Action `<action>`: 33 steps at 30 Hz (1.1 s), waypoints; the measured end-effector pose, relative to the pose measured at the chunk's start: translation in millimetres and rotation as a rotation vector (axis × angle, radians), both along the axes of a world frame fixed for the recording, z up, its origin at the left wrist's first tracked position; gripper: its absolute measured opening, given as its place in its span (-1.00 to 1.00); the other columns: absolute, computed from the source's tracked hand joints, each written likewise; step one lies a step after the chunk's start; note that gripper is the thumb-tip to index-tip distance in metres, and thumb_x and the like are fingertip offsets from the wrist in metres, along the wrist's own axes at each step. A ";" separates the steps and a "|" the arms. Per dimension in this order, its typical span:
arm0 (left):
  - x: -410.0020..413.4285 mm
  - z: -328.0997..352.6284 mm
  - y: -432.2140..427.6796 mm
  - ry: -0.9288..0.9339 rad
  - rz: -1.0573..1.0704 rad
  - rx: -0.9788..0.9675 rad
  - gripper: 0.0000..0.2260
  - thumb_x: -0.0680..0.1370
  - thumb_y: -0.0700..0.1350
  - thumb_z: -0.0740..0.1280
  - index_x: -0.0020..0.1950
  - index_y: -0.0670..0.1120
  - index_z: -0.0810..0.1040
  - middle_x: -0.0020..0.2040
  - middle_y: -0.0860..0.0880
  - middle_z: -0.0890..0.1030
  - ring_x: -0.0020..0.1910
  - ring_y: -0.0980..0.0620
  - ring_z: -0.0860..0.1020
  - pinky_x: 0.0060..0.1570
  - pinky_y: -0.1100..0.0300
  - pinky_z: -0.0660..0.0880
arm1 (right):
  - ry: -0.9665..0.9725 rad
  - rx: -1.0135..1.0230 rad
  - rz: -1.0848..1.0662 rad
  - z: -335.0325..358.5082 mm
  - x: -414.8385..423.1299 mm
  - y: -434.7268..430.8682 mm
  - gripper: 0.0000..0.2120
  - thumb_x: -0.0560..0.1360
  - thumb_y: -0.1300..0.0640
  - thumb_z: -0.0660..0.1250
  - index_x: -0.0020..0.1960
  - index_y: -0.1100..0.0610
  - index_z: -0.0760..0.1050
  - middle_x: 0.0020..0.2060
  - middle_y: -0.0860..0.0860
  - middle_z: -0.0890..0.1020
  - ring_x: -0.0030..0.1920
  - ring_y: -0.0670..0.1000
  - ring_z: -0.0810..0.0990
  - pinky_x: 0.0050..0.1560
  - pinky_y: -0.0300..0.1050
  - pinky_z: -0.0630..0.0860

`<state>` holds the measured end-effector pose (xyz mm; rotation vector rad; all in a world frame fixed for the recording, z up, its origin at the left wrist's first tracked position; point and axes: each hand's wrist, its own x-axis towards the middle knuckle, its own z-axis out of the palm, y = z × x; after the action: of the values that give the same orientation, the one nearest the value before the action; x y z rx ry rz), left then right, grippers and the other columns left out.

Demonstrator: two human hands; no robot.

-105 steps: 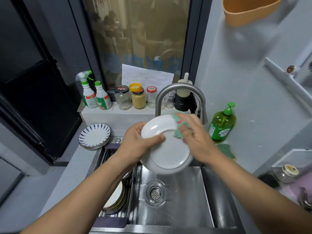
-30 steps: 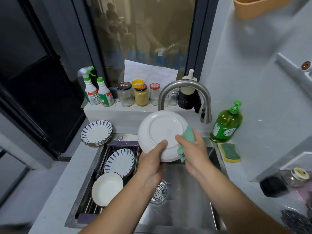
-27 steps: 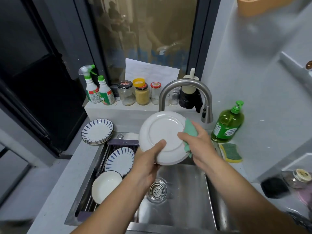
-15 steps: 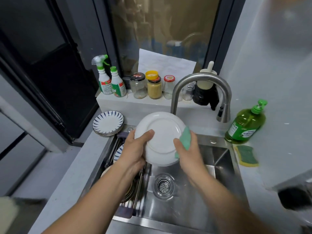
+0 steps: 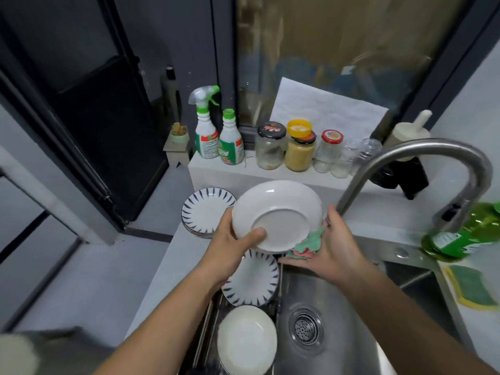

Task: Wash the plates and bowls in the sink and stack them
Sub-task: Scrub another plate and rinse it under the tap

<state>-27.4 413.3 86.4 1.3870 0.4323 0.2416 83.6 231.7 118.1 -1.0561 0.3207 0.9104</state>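
Note:
My left hand [image 5: 232, 243] grips a white plate [image 5: 278, 212] by its lower left rim, its underside facing me, above the sink's left edge. My right hand [image 5: 332, 253] holds a green and pink cloth [image 5: 307, 244] against the plate's lower right rim. Below the plate, a blue-striped plate [image 5: 253, 282] and a white bowl [image 5: 246, 339] lie on the rack in the sink [image 5: 338, 307]. A stack of blue-striped plates [image 5: 203, 212] sits on the counter to the left.
The curved steel faucet [image 5: 422, 169] arches at the right. Spray bottles [image 5: 208, 131] and jars [image 5: 297, 150] line the ledge behind. A green soap bottle [image 5: 470, 234] and a sponge [image 5: 470, 288] sit at the right. The drain [image 5: 305, 327] lies open in the basin.
The plate has moved left, away from the faucet and towards the stack on the counter. My right hand with the cloth has slipped to the plate's lower right edge.

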 end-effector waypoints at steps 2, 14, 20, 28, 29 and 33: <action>2.7 -7.1 27.4 0.031 -0.129 -0.017 -0.39 0.42 -0.08 0.60 0.39 0.20 0.43 0.27 0.03 0.64 0.30 -0.07 0.60 0.31 -0.19 0.54 | -0.015 -0.014 -0.014 -9.7 9.8 22.1 -0.38 0.57 -0.41 0.01 0.31 -0.02 0.53 0.15 0.22 0.67 0.12 0.31 0.65 0.09 0.30 0.57; 26.9 -32.8 128.9 0.121 0.023 -0.409 -0.46 0.69 0.28 0.01 0.25 -0.03 0.63 0.27 -0.11 0.67 0.29 -0.05 0.62 0.33 -0.02 0.48 | -0.261 -0.130 0.075 -54.7 38.8 114.6 -0.70 0.65 0.19 0.16 0.26 0.17 0.61 0.19 0.11 0.67 0.27 0.19 0.59 0.27 0.14 0.52; 34.7 -77.0 162.1 0.187 0.072 -0.048 -0.36 0.52 0.47 0.19 0.48 0.16 0.45 0.42 0.14 0.54 0.44 0.09 0.46 0.51 -0.10 0.30 | -0.468 -0.339 0.119 -67.6 39.8 164.9 -0.76 0.66 0.09 0.23 0.26 0.02 0.59 0.13 0.02 0.70 0.13 0.07 0.66 0.22 0.13 0.55; 46.5 -99.2 192.1 0.183 0.215 0.051 -0.78 0.69 0.11 0.23 0.32 0.15 0.48 0.17 0.16 0.62 0.15 0.19 0.58 0.02 0.24 0.47 | -0.604 -0.489 0.031 -104.6 41.0 220.0 -0.73 0.65 0.15 0.16 0.29 0.01 0.52 0.10 0.03 0.66 0.07 0.04 0.66 0.07 0.00 0.62; 48.9 -101.4 195.4 0.180 0.217 0.042 -0.82 0.69 0.10 0.24 0.28 0.19 0.49 0.13 0.19 0.62 0.13 0.19 0.58 0.02 0.22 0.48 | -0.614 -0.489 0.013 -109.9 40.7 225.3 -0.72 0.65 0.15 0.15 0.29 0.01 0.52 0.10 0.03 0.66 0.08 0.06 0.65 0.11 0.05 0.62; 57.7 -114.7 207.6 0.187 0.214 0.017 -0.87 0.69 0.11 0.25 0.22 0.24 0.50 0.11 0.21 0.63 0.18 0.09 0.60 0.14 0.12 0.54 | -0.633 -0.505 -0.064 -126.5 38.1 241.4 -0.71 0.66 0.15 0.10 0.31 0.02 0.48 0.12 0.02 0.64 0.12 0.07 0.63 0.07 0.01 0.60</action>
<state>30.3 620.9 -28.3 1.3860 0.7374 0.2915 121.7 473.1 -8.4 -1.7244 0.0466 0.3997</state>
